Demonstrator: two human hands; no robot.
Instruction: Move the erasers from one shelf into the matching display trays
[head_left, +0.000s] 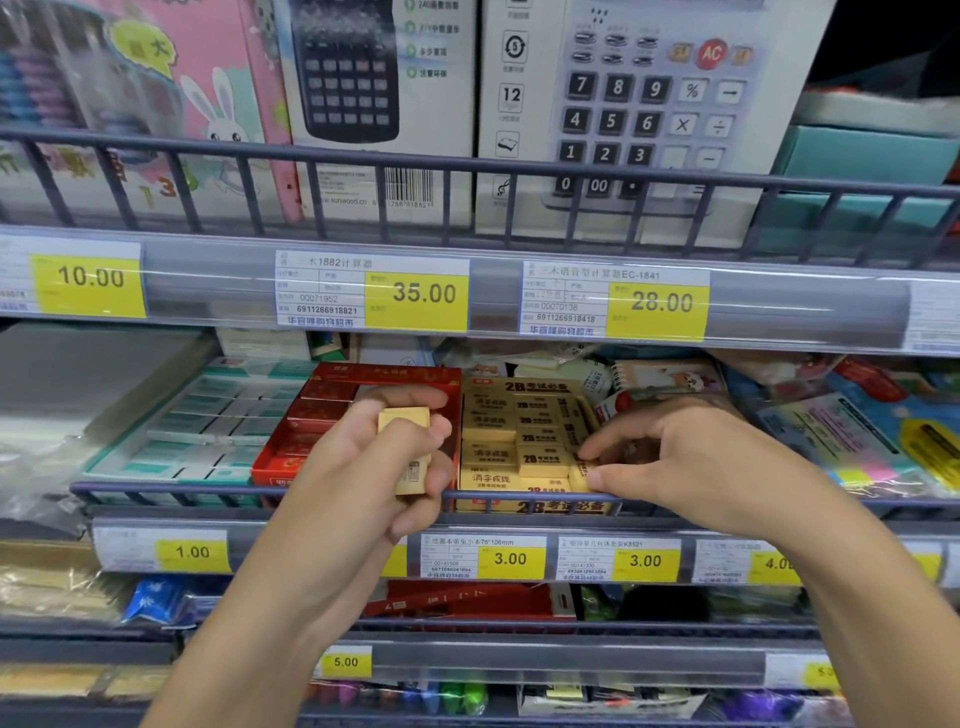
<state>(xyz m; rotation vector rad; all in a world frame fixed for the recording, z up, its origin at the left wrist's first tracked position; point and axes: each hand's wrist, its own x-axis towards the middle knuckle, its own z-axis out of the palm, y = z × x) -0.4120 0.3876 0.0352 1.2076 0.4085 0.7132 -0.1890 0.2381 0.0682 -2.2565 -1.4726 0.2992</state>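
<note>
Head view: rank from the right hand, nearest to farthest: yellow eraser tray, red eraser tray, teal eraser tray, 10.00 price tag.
From the right hand:
1. Yellow eraser tray, its fingertips are in it, at its right edge.
2. Red eraser tray, next one left, behind the left hand.
3. Teal eraser tray, further left.
4. 10.00 price tag, upper rail, far left.

We saw yellow erasers (540, 460) with black print | yellow tray (524, 387) | red tray (395, 375) | teal-and-white erasers (223, 415) | yellow price tags (415, 301) | grey shelf rail (208, 491)
</note>
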